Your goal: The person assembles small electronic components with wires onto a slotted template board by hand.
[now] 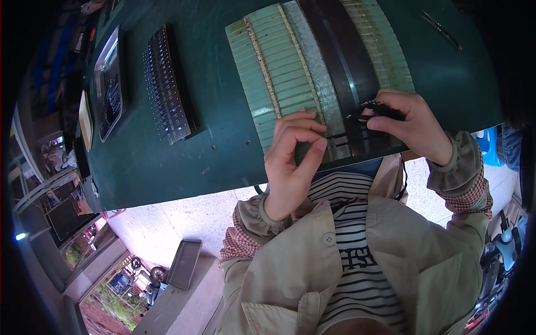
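My right hand (410,120) is closed around a bunch of thin black pieces (385,110) fanned out between thumb and fingers. At the near end of a slotted board, thumb and forefinger of my left hand (293,159) are pinched together at the end of a thin black strip (337,135). The board has a pale green ribbed panel (268,61) on its left and a dark band (340,50) with a lighter line along it. Another ribbed panel (385,42) lies to the right. What the black pieces are is too small to tell.
On the green table (218,162), a dark rack with rows of small shiny pins (170,84) lies to the left. Beyond it is a metal tray (111,84) holding dark pieces. Tweezers (442,30) lie at the far right. The table's near edge runs beside my body.
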Available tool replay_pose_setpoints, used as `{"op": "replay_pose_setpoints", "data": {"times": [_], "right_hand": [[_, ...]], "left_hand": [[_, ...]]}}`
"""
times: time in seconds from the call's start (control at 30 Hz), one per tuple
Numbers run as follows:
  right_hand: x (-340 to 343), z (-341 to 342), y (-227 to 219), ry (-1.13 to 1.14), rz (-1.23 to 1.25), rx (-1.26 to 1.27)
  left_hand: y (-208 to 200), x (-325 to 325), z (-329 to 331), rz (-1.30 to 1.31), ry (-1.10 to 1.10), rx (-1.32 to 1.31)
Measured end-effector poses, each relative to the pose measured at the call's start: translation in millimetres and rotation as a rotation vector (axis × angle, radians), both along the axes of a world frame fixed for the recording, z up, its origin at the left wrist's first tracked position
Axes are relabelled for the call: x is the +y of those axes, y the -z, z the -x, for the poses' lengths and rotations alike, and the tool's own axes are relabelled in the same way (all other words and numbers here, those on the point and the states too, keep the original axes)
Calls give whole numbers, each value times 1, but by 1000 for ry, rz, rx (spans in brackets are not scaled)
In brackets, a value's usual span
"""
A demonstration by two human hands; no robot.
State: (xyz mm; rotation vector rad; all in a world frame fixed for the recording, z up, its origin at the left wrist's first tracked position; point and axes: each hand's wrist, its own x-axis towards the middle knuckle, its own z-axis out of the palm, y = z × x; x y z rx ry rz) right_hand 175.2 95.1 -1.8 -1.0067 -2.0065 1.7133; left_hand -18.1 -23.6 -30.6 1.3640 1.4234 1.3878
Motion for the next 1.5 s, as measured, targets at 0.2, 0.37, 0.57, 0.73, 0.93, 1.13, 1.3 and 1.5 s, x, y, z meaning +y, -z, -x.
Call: {"op": "replay_pose_setpoints", "data": {"times": [0.2,0.37,0.57,0.73,0.93,1.13,1.3,1.5], "right_hand": [[5,-7,5,5,-74,-61],[14,-7,13,-29,-193,-117],[12,-3,18,-43,-265,-113],[-6,-3,9,-26,-500,-217],[-2,-16,-12,78,-309,-50],[-4,0,-27,-168,-35,-9],[2,-3,-23,-16,115,30],[18,1,-12,-4,-54,-65]], "left_hand": [[-1,1,1,-17,9,157],[2,0,5,-39,22,445],[7,1,4,-91,71,518],[-4,-2,-5,-89,169,871],[-23,-5,1,-41,177,557],[-20,1,-14,194,124,-220],[-19,5,-11,109,81,-111],[-15,12,5,-84,-43,410]]}}
